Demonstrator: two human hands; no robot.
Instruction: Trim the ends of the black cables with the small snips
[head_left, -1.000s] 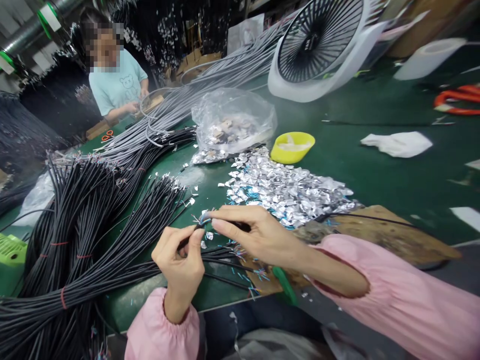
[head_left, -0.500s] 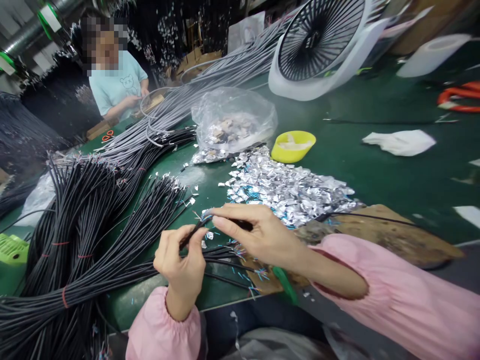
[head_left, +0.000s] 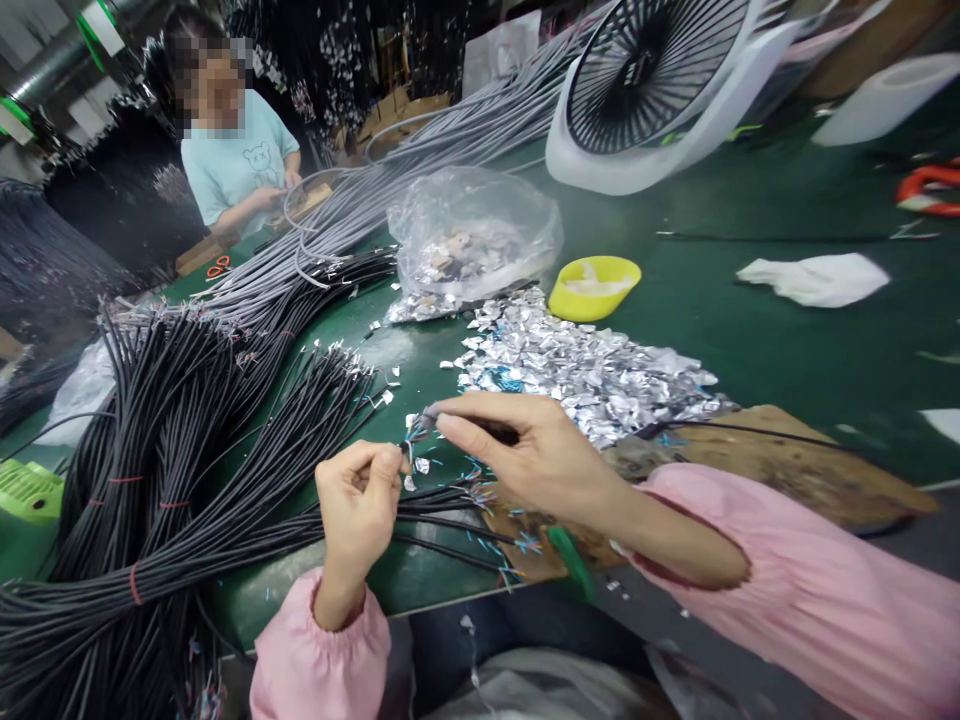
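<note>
My left hand (head_left: pixel 358 500) pinches the end of a black cable (head_left: pixel 405 455) between thumb and forefinger. Thin coloured wires (head_left: pixel 415 432) fan out of that end towards my right hand (head_left: pixel 517 435). Thumb and fingertips of the right hand are pressed together on the wires, with a grey bit (head_left: pixel 430 414) showing at the tips. Something dark lies under the right palm, and I cannot make out what it is. Just beyond the hands spreads a heap of silver foil scraps (head_left: pixel 570 370). Below them lie more black cables (head_left: pixel 442 500) with bared coloured ends.
Bundles of black cables (head_left: pixel 172 430) fill the left side. Behind the foil stand a clear plastic bag (head_left: pixel 472 235) and a yellow cup (head_left: pixel 592 288). A white fan (head_left: pixel 637 175) stands at the back. A stained board (head_left: pixel 780 465) lies at right. Across the table is another person (head_left: pixel 240 170).
My hands have drawn slightly apart, the left one down and turned. The coloured wires between them now show more plainly. The view has shifted a little.
</note>
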